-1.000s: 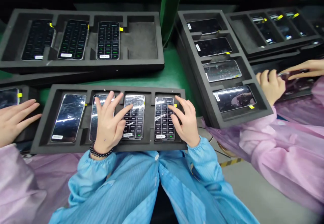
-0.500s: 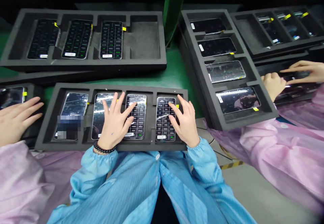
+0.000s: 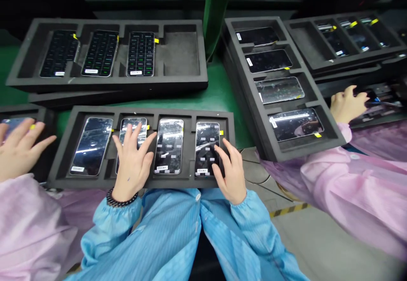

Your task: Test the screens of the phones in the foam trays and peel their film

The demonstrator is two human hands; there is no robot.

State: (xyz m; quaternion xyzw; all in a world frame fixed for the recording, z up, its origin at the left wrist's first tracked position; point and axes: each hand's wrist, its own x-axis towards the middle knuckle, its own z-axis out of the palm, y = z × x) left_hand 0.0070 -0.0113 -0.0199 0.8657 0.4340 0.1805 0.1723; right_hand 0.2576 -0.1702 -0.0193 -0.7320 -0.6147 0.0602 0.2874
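Observation:
A black foam tray (image 3: pixel 133 182) lies in front of me with several smartphones in its compartments. My left hand (image 3: pixel 133 158), fingers spread, is over the second phone from the left (image 3: pixel 125 125) and covers much of it. My right hand (image 3: pixel 231 171) is open at the right edge of the rightmost phone (image 3: pixel 203 149), with fingertips over its screen; I cannot tell whether they touch. That screen and the third phone's screen (image 3: pixel 168 145) show scattered pale blocks on black. The leftmost phone (image 3: pixel 92 145) has a dark, reflective screen.
Behind stands another foam tray (image 3: pixel 127 79) with phones showing grids of buttons. On the right a tray (image 3: pixel 282 151) holds several dark phones, with a further tray (image 3: pixel 337 60) beyond it. Co-workers' hands are at the left (image 3: pixel 22 149) and right (image 3: pixel 348 105). A green post (image 3: pixel 218 18) rises at the back.
My left hand has moved left and down, off the third phone. My right hand has shifted slightly down. The two right phones' screens changed from button grids to scattered blocks.

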